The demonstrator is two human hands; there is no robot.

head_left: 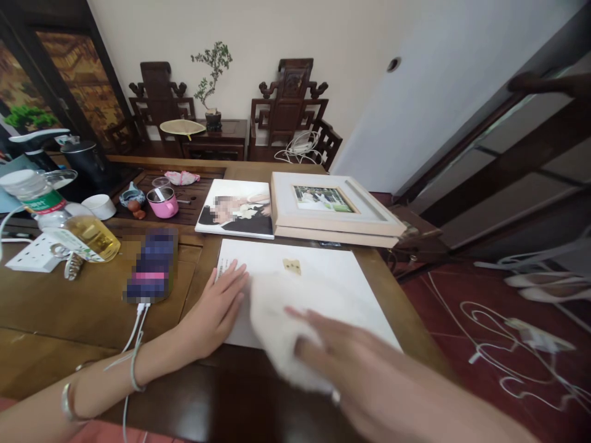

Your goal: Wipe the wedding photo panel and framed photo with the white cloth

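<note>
A white panel (341,289) lies flat on the wooden table, with a small tan patch (292,266) near its far edge. My left hand (221,304) rests on the panel's left side, fingers stretched out. In my right hand (337,351) is a white fluffy cloth (277,326), pressed against or just above the panel's front part; motion blurs both. The cloth covers part of the panel's near edge. Just beyond the panel lie a photo panel (237,212) and a framed picture (323,203) in a pale wooden frame, stacked on another frame.
To the left are a phone (152,264) with white cables, a bottle of yellow liquid (95,237), a power strip (34,252) and a pink cup (162,203). A black kettle (83,163) stands farther back. Cables (508,332) trail over the red floor at right.
</note>
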